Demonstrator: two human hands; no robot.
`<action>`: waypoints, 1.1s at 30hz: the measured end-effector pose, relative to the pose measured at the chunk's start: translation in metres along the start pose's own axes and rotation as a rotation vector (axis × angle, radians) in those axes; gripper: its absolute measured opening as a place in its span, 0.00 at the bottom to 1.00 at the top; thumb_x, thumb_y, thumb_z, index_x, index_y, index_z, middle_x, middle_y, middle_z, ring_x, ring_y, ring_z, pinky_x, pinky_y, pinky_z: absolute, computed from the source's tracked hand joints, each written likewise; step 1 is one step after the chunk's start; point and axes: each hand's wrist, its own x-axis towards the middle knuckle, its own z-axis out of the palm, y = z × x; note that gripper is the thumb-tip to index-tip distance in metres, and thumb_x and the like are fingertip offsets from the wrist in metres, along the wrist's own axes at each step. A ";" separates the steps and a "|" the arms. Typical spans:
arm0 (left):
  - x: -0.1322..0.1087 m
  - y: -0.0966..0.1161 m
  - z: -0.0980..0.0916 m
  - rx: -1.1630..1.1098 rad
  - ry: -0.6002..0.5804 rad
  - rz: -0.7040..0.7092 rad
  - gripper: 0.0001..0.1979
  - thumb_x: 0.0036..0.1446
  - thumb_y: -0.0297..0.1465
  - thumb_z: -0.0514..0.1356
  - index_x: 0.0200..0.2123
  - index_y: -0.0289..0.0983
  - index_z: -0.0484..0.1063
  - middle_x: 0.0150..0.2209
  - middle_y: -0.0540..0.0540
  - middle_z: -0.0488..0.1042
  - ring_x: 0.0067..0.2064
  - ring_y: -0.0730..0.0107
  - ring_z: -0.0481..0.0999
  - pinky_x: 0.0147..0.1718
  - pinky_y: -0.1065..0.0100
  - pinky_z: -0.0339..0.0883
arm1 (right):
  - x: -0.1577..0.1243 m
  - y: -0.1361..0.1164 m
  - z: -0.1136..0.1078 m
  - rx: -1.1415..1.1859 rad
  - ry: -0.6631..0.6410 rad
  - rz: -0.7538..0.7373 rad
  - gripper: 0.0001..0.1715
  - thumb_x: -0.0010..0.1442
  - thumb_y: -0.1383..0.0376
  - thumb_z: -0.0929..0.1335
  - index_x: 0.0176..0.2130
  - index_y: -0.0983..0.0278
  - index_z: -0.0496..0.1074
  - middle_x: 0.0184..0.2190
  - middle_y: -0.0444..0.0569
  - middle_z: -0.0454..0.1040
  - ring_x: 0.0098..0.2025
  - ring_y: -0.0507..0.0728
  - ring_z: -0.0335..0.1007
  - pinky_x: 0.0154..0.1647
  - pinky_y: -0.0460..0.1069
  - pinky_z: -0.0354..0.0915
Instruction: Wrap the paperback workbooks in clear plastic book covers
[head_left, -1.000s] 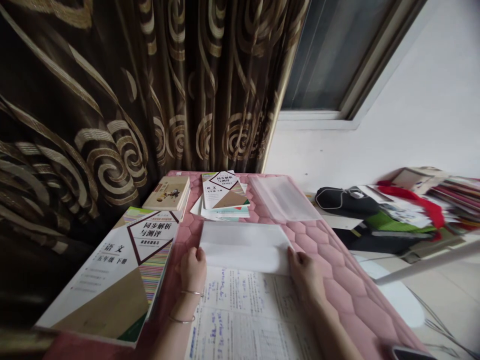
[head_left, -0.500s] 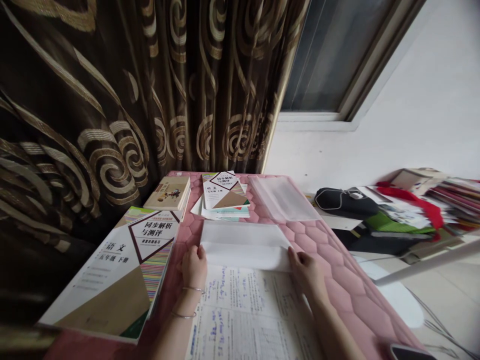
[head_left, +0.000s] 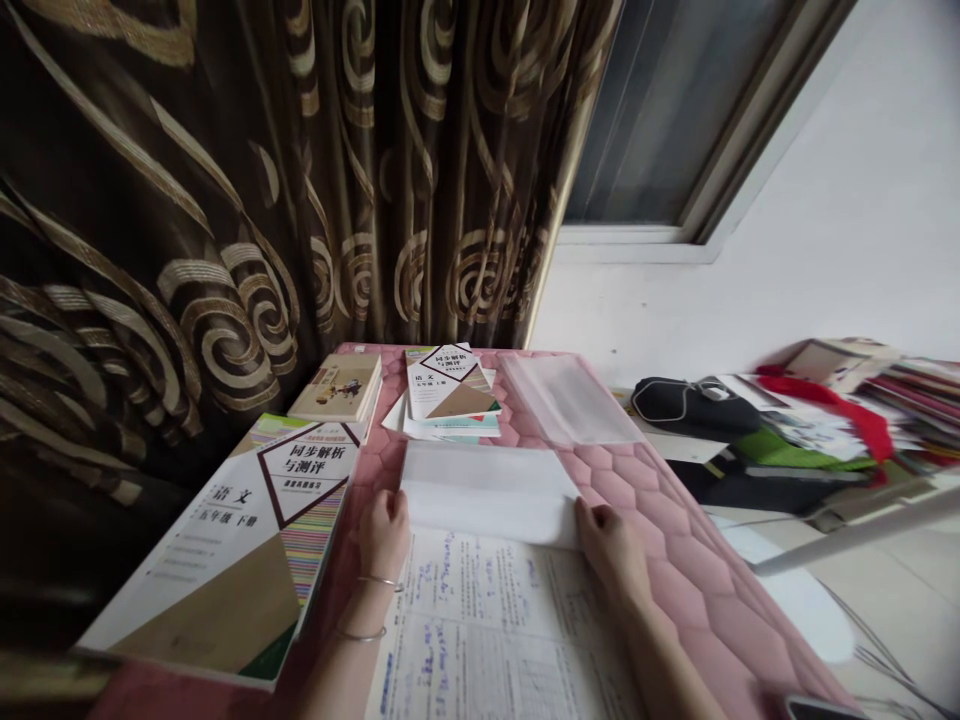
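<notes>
Both hands are at the sides of a whitish translucent sheet, which looks like a plastic book cover and lies across the upper part of a printed workbook page. My left hand pinches the sheet's left edge, its wrist wearing two thin bangles. On the opposite edge, my right hand has fingers curled in a pinch. The page carries print and blue handwriting; its lower end runs out of view, and my forearms cover parts of its sides.
A large workbook lies at left, with a tan book stack behind it. A smaller workbook rests on papers at the back. Another translucent cover lies at back right on the pink quilted tablecloth. A phone sits bottom right.
The sheet's near edge lies slightly lower and flatter over the page. My left hand has shifted a little left; the right hand stays nearly in place.
</notes>
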 end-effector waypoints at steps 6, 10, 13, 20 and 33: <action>0.002 0.003 0.000 0.053 -0.014 -0.019 0.11 0.61 0.32 0.54 0.31 0.40 0.76 0.30 0.44 0.77 0.36 0.61 0.73 0.33 0.65 0.59 | 0.000 0.001 0.006 0.040 0.117 -0.030 0.23 0.60 0.48 0.56 0.29 0.60 0.67 0.29 0.56 0.77 0.35 0.64 0.74 0.33 0.51 0.62; 0.003 0.008 -0.002 0.115 -0.055 -0.074 0.10 0.60 0.32 0.55 0.33 0.37 0.75 0.31 0.42 0.77 0.38 0.60 0.73 0.34 0.65 0.56 | 0.006 0.001 0.009 -0.096 0.024 0.009 0.22 0.62 0.52 0.57 0.31 0.62 0.70 0.32 0.57 0.78 0.37 0.63 0.75 0.33 0.51 0.62; 0.004 0.011 -0.002 0.121 -0.060 -0.085 0.11 0.60 0.33 0.55 0.31 0.35 0.75 0.31 0.41 0.77 0.38 0.60 0.73 0.33 0.66 0.54 | 0.011 -0.001 0.008 -0.190 -0.040 0.030 0.21 0.62 0.54 0.58 0.33 0.64 0.72 0.34 0.58 0.79 0.38 0.63 0.75 0.33 0.50 0.62; 0.005 0.012 0.002 0.133 -0.038 -0.089 0.11 0.59 0.32 0.55 0.32 0.34 0.76 0.31 0.40 0.77 0.37 0.60 0.73 0.32 0.66 0.52 | 0.013 -0.005 0.008 -0.241 -0.045 0.054 0.22 0.63 0.54 0.58 0.34 0.64 0.73 0.36 0.59 0.79 0.38 0.63 0.76 0.33 0.50 0.63; 0.007 0.002 0.009 0.082 -0.004 -0.063 0.06 0.59 0.30 0.57 0.35 0.36 0.73 0.33 0.42 0.78 0.37 0.62 0.75 0.32 0.67 0.57 | 0.006 0.005 0.004 0.025 0.013 -0.009 0.19 0.61 0.53 0.58 0.30 0.62 0.68 0.30 0.53 0.78 0.36 0.60 0.75 0.33 0.48 0.64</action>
